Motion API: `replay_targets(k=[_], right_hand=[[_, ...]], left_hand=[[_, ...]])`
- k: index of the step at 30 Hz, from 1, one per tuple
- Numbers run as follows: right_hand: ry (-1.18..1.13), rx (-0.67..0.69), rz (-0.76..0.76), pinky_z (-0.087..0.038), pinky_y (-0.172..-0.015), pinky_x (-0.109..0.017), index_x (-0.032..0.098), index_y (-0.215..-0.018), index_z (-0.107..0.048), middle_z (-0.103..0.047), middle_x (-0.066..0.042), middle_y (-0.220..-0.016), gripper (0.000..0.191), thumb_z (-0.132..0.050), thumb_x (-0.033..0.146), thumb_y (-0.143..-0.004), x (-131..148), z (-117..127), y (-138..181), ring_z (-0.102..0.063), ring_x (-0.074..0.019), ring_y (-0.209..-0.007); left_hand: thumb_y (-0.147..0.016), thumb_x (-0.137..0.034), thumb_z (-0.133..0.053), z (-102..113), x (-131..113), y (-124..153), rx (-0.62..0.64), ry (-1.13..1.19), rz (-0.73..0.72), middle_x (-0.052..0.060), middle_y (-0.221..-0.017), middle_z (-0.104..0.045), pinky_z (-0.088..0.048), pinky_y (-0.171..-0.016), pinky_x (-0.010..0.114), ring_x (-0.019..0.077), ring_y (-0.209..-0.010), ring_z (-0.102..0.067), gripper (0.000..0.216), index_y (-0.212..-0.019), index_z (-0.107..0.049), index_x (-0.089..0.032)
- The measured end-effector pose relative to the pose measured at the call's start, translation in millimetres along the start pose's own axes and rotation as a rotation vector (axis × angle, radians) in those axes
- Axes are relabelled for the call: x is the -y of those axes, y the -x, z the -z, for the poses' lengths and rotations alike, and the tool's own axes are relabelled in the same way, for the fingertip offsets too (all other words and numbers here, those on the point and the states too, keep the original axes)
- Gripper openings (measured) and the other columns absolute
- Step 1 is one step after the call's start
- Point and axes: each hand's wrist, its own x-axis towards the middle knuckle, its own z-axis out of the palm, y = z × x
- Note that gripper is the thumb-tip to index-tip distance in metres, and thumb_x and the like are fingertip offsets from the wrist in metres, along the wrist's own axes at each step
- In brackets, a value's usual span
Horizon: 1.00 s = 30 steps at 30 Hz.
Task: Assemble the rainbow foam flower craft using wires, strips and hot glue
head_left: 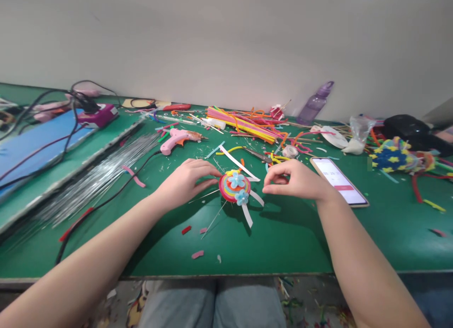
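A small round craft ornament (231, 190), coiled in pink, yellow and blue with a red rim, is just above or on the table in front of me. It bears light-blue flowers (236, 180). White paper strips (247, 215) and thin clear stems stick out from it. My left hand (193, 179) pinches its left edge between thumb and fingers. Close to its right side, apart from it, is my right hand (292, 180), fingers curled and thumb against them; whatever they may hold is hidden. A long white strip (238, 163) lies just behind the ornament.
Behind lie a pink glue gun (180, 139), bundled pipe cleaners (244, 125) and pliers (257, 155). A phone (339, 182), a purple bottle (315, 103) and a starred blue craft piece (392, 155) are on the right. Clear stems (106, 172) and a power strip (99, 115) lie left.
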Motion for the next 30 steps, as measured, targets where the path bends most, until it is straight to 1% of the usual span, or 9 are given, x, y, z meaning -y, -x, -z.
replay_targets(k=[6, 11, 12, 14, 17, 19, 23, 25, 30], right_hand=[[-0.007, -0.026, 0.002, -0.026, -0.048, -0.024, 0.019, -0.071, -0.068, -0.036, 0.006, -0.053, 0.031, -0.072, 0.05, -0.071, 0, -2, 0, -0.033, -0.0079, -0.05], [-0.011, -0.05, 0.071, -0.03, -0.049, -0.024, 0.019, -0.072, -0.068, -0.041, 0.005, -0.054, 0.026, -0.069, 0.046, -0.075, 3, -5, -2, -0.037, -0.0087, -0.051], [-0.007, -0.095, 0.097, -0.032, -0.05, -0.024, 0.02, -0.073, -0.067, -0.044, 0.005, -0.055, 0.024, -0.069, 0.044, -0.076, 5, -5, -2, -0.039, -0.0092, -0.052], [0.021, -0.283, 0.131, -0.035, -0.052, -0.025, 0.021, -0.073, -0.065, -0.051, 0.003, -0.059, 0.02, -0.066, 0.039, -0.08, 15, -7, 2, -0.044, -0.0106, -0.054], [0.165, -0.703, 0.088, -0.04, -0.057, -0.029, 0.023, -0.072, -0.06, -0.057, 0.0, -0.064, 0.016, -0.059, 0.032, -0.085, 39, -16, 19, -0.049, -0.014, -0.057], [0.294, -0.808, 0.048, -0.041, -0.06, -0.032, 0.025, -0.077, -0.059, -0.058, -0.002, -0.066, 0.01, -0.056, 0.026, -0.086, 54, -31, 36, -0.052, -0.0171, -0.06], [0.346, -0.721, -0.013, -0.041, -0.06, -0.036, 0.025, -0.087, -0.058, -0.056, -0.004, -0.066, 0.004, -0.055, 0.024, -0.084, 67, -79, 67, -0.052, -0.0212, -0.062], [0.304, -0.675, -0.059, -0.039, -0.057, -0.035, 0.024, -0.09, -0.059, -0.053, -0.003, -0.064, 0.007, -0.055, 0.028, -0.085, 65, -105, 73, -0.05, -0.0208, -0.061], [0.361, -0.759, -0.159, -0.035, -0.058, -0.03, 0.021, -0.084, -0.06, -0.048, 0.001, -0.062, 0.006, -0.057, 0.025, -0.087, 59, -142, 73, -0.044, -0.015, -0.058]], left_hand=[[-0.091, -0.032, -0.051, -3, 0, -1, -0.07, -0.032, 0.012, 0.006, -0.094, -0.072, -0.045, -0.084, 0.035, 0.0196, -0.09, -0.065, 0.02, -0.094, -0.067, -0.021], [-0.091, -0.029, -0.052, -3, 2, -1, -0.103, -0.074, -0.04, 0.005, -0.093, -0.072, -0.044, -0.083, 0.034, 0.0186, -0.09, -0.065, 0.017, -0.094, -0.067, -0.021], [-0.091, -0.028, -0.052, -3, 2, -1, -0.109, -0.08, -0.043, 0.005, -0.093, -0.072, -0.044, -0.083, 0.034, 0.0185, -0.09, -0.065, 0.016, -0.094, -0.067, -0.021], [-0.091, -0.028, -0.053, -2, 1, 0, -0.112, -0.088, -0.04, 0.005, -0.094, -0.072, -0.043, -0.084, 0.034, 0.0186, -0.09, -0.065, 0.016, -0.094, -0.067, -0.021], [-0.091, -0.027, -0.052, -2, 0, 0, -0.092, -0.098, -0.036, 0.005, -0.095, -0.072, -0.042, -0.085, 0.034, 0.0183, -0.091, -0.065, 0.016, -0.095, -0.066, -0.022], [-0.092, -0.027, -0.051, -2, 1, 1, -0.084, -0.111, -0.042, 0.005, -0.095, -0.072, -0.042, -0.085, 0.034, 0.018, -0.091, -0.065, 0.017, -0.096, -0.066, -0.021], [-0.093, -0.028, -0.05, -2, 2, 1, -0.083, -0.137, -0.062, 0.005, -0.097, -0.072, -0.042, -0.086, 0.034, 0.0174, -0.091, -0.064, 0.018, -0.096, -0.066, -0.021], [-0.093, -0.027, -0.049, -2, 1, 1, -0.081, -0.144, -0.066, 0.005, -0.097, -0.071, -0.042, -0.086, 0.034, 0.0171, -0.091, -0.064, 0.019, -0.096, -0.066, -0.021], [-0.094, -0.026, -0.049, -2, 1, 1, -0.076, -0.155, -0.074, 0.005, -0.096, -0.071, -0.043, -0.087, 0.034, 0.0165, -0.091, -0.064, 0.019, -0.096, -0.067, -0.019]])
